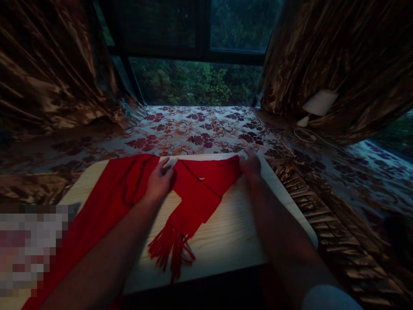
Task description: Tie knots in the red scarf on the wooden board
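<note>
A red scarf (201, 193) with a fringed end (174, 249) lies folded at an angle on a light wood tabletop (232, 241). More red cloth (112, 185) stretches along the left side of the table, partly under my left forearm. My left hand (159, 178) rests between the two red parts, fingers stretched out and thumb apart, touching the edge of the scarf. At the scarf's upper right corner, my right hand (251, 165) pinches the cloth near the table's far edge. The undersides of its fingers are hidden.
Beyond the table spreads a flowered cover (200, 125) below a window (193, 82). Shiny brown curtains (58, 64) hang on both sides. A white lamp (320, 102) with a cord stands at the right. Pixelated blocks cover an area at the lower left.
</note>
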`<act>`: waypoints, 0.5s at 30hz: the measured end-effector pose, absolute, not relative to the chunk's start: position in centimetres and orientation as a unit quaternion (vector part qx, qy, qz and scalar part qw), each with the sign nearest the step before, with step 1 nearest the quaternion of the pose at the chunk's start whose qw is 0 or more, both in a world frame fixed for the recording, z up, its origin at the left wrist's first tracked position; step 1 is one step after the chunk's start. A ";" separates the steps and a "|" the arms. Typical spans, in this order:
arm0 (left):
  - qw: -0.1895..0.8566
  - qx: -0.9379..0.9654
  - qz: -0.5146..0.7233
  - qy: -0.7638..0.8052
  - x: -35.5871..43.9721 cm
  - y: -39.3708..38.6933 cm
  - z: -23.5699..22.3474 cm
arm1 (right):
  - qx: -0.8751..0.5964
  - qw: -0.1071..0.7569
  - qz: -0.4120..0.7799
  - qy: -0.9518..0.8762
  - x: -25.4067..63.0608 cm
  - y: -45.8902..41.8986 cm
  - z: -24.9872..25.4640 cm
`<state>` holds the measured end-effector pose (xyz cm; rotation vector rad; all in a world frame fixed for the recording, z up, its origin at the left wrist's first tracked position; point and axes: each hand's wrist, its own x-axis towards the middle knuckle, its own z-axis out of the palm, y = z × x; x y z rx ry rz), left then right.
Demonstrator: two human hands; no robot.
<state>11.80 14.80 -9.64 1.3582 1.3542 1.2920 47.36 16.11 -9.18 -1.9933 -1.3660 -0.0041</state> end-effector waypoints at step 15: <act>0.546 0.259 0.641 0.473 10.5 16.4 -8.8 | -0.577 0.429 0.052 -0.693 40.5 9.4 -4.8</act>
